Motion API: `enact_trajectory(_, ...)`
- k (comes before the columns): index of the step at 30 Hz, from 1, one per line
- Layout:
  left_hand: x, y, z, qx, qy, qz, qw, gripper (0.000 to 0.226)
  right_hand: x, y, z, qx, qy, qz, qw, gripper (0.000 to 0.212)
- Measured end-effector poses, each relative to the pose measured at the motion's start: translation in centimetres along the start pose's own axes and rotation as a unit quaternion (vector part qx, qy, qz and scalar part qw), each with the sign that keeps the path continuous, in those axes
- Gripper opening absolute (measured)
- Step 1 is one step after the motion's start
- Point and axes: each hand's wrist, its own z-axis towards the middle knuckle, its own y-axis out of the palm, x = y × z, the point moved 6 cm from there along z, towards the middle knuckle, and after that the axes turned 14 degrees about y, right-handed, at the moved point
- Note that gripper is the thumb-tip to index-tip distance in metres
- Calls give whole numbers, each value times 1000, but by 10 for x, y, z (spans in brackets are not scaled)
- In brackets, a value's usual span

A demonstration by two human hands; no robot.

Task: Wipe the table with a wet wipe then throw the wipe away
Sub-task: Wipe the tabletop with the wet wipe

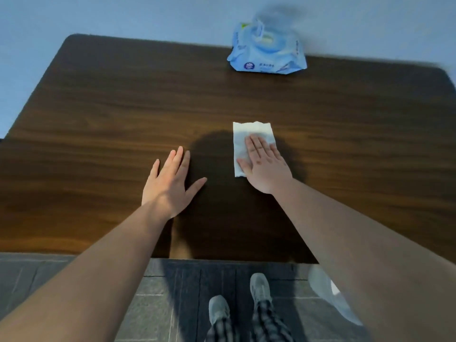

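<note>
Flat and open, the right hand [265, 166] presses the wipe [249, 137] onto the table [98, 119]; the left hand [167, 183] rests spread, empty.

This is looking like a plain room in a home. A dark brown wood-grain worktop with rounded corners [103, 114] is standing against a bare pale blue-grey wall [123, 13] running along 12 o'clock. A soft blue plastic pack of wet wipes [267, 54] is sitting at the far edge, near 12 o'clock. Dark grey stone floor tiles [153, 294] are showing at 6 o'clock, under grey sneakers [260, 288].
</note>
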Motion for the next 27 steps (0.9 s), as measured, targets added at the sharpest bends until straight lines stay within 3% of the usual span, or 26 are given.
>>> enact_trajectory(9,121,18,60,-41,137,61,988,82,196,-5,-23,7,187,43,981,67)
enact_trajectory(18,204,36,101,-45,200,76,976,84,357,5,-66,1,316,68,946,70)
enact_trajectory(22,209,34,103,-4,208,70,976,84,408,6,-79,6,352,76,933,69)
enact_trajectory(27,207,34,104,-11,207,74,975,88,427,4,-82,7,364,78,928,68)
